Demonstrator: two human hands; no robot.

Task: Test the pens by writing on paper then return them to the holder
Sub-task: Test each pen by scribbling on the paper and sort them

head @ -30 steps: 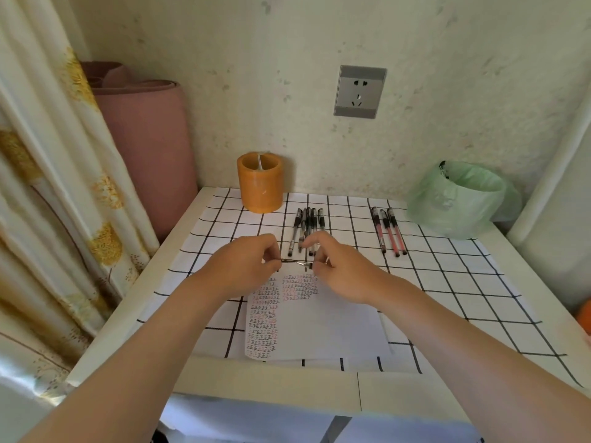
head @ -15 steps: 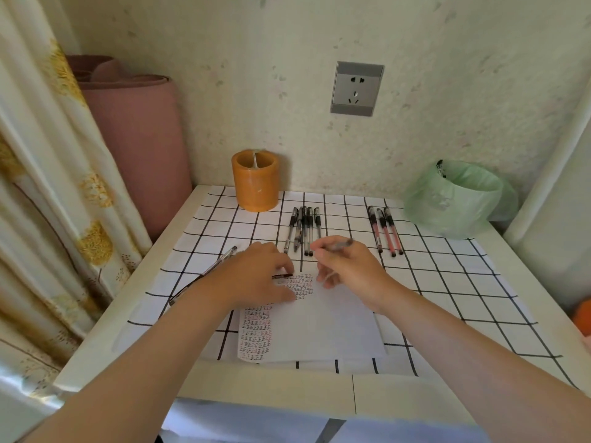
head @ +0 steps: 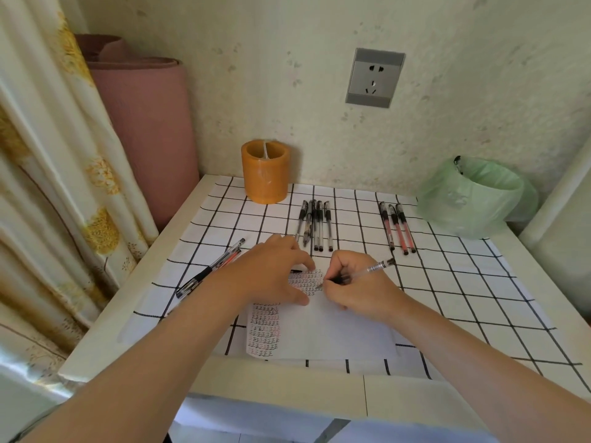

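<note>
Paper [head: 335, 337] lies at the near edge of the tabletop [head: 479, 302]; your left hand [head: 268, 279] rests on it, fingers spread flat. Press firmly so it cannot slide. Your right hand [head: 358, 292] grips the pen [head: 372, 269] in curled fingers, tip at the written rows: use short, light strokes. Holder [head: 265, 174] stands beyond, by the wall.

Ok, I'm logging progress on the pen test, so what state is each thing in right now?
Held pen: gripped by right hand, tip on paper.
Paper: flat, partly written, left hand pressing it.
Holder: upright, no pens showing.
Black pens: lying in a row.
Red pens: three lying side by side.
Two pens at left: lying flat.
Bin bag: open.
Socket: nothing plugged in.
</note>
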